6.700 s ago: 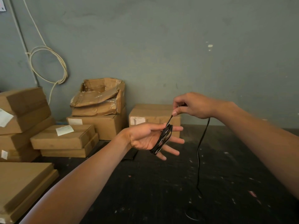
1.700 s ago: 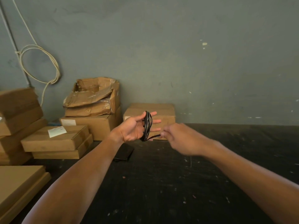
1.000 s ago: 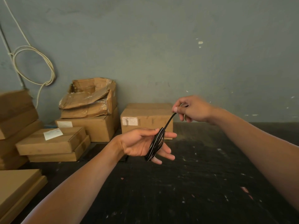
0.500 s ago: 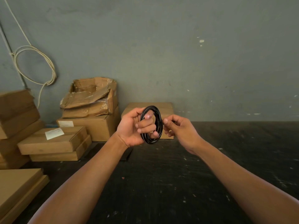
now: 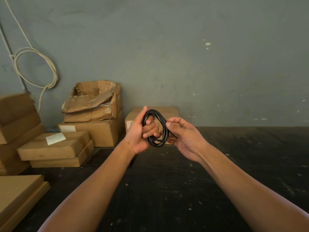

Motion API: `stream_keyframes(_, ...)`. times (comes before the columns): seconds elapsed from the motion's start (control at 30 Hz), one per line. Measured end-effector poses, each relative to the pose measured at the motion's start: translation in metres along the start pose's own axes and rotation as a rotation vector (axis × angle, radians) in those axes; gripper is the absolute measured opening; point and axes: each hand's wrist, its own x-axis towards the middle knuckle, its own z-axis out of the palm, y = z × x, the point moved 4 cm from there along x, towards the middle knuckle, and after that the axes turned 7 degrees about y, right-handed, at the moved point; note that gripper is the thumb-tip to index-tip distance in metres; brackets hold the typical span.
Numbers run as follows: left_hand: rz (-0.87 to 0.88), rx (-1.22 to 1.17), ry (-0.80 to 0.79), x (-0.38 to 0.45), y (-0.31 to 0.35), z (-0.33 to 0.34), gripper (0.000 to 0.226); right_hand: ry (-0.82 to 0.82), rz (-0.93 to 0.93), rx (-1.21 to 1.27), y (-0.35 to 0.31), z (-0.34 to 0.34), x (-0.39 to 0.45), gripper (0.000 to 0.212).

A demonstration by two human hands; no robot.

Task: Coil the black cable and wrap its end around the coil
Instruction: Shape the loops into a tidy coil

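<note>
The black cable (image 5: 164, 129) is wound into a small oval coil of several loops, held upright in the air above a dark table (image 5: 167, 190). My left hand (image 5: 140, 131) grips the coil's left side, with fingers curled through the ring. My right hand (image 5: 182, 134) pinches the coil's right side between thumb and forefinger. A short loose end of the cable (image 5: 173, 135) sticks out across my right palm.
Cardboard boxes are stacked at the left and along the grey wall, among them a torn open box (image 5: 93, 101) and a closed one (image 5: 132, 119) right behind my hands. A pale cord loop (image 5: 36, 69) hangs on the wall. A flat black item (image 5: 93, 158) lies on the table.
Over the last second my left hand turned the coil from edge-on to facing me. My right hand came down from the raised cable end to the coil's right side.
</note>
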Motion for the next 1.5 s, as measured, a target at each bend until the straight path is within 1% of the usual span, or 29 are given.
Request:
stream_keyframes(0.1,0.055,0.179,0.18,0.001,-0.005,-0.002,0.054,0.053,-0.02,-0.004,0.0,-0.001,-0.003,0.008)
stream_keyframes(0.17,0.106,0.306,0.308,0.0,-0.01,-0.003,0.053,0.132,-0.063,-0.067,0.002,-0.003,-0.004,0.006)
stream_keyframes(0.27,0.188,0.453,0.467,-0.003,-0.016,-0.006,0.05,0.25,-0.16,-0.185,0.007,-0.009,-0.004,0.009)
stream_keyframes(0.33,0.245,0.473,0.558,-0.005,-0.02,-0.009,0.049,0.245,-0.237,-0.319,0.009,-0.008,-0.007,0.017)
stream_keyframes(0.37,0.273,0.461,0.597,-0.006,-0.023,-0.01,0.049,0.224,-0.264,-0.411,0.01,-0.006,-0.009,0.024)
stream_keyframes(0.43,0.305,0.413,0.647,-0.009,-0.03,-0.01,0.05,0.218,-0.31,-0.597,0.014,-0.002,-0.013,0.039)
stream_keyframes(0.47,0.309,0.383,0.656,-0.011,-0.033,-0.009,0.05,0.24,-0.345,-0.661,0.015,-0.001,-0.014,0.041)
stream_keyframes(0.57,0.296,0.36,0.628,-0.013,-0.046,-0.009,0.049,0.322,-0.431,-0.762,0.013,-0.006,-0.018,0.037)
stream_keyframes(0.67,0.263,0.471,0.553,-0.017,-0.054,-0.013,0.049,0.358,-0.48,-0.858,0.005,-0.016,-0.021,0.034)
stream_keyframes(0.8,0.212,0.685,0.493,-0.02,-0.056,-0.02,0.045,0.303,-0.543,-0.995,-0.003,-0.026,-0.024,0.033)
stream_keyframes(0.97,0.203,0.864,0.376,-0.026,-0.051,-0.016,0.028,0.207,-0.576,-1.155,-0.008,-0.029,-0.023,0.03)
stream_keyframes(1.03,0.187,0.928,0.337,-0.026,-0.051,-0.017,0.029,0.181,-0.563,-1.169,-0.011,-0.029,-0.023,0.03)
stream_keyframes(1.1,0.164,0.988,0.316,-0.026,-0.051,-0.019,0.035,0.157,-0.552,-1.173,-0.014,-0.03,-0.023,0.03)
stream_keyframes(1.17,0.185,1.041,0.306,-0.026,-0.05,-0.02,0.041,0.113,-0.537,-1.193,-0.014,-0.029,-0.023,0.03)
stream_keyframes(1.27,0.266,1.175,0.174,-0.025,-0.043,-0.009,0.038,0.052,-0.514,-1.227,-0.013,-0.025,-0.025,0.028)
stream_keyframes(1.33,0.271,1.285,0.091,-0.024,-0.039,-0.002,0.036,0.053,-0.512,-1.205,-0.013,-0.024,-0.025,0.024)
stream_keyframes(1.37,0.266,1.316,0.074,-0.023,-0.038,-0.001,0.034,0.066,-0.509,-1.18,-0.013,-0.024,-0.025,0.021)
stream_keyframes(1.43,0.253,1.308,0.066,-0.022,-0.038,-0.001,0.03,0.086,-0.482,-1.142,-0.012,-0.028,-0.023,0.018)
stream_keyframes(1.5,0.242,1.22,0.096,-0.021,-0.041,-0.004,0.026,0.106,-0.468,-1.116,-0.01,-0.03,-0.023,0.016)
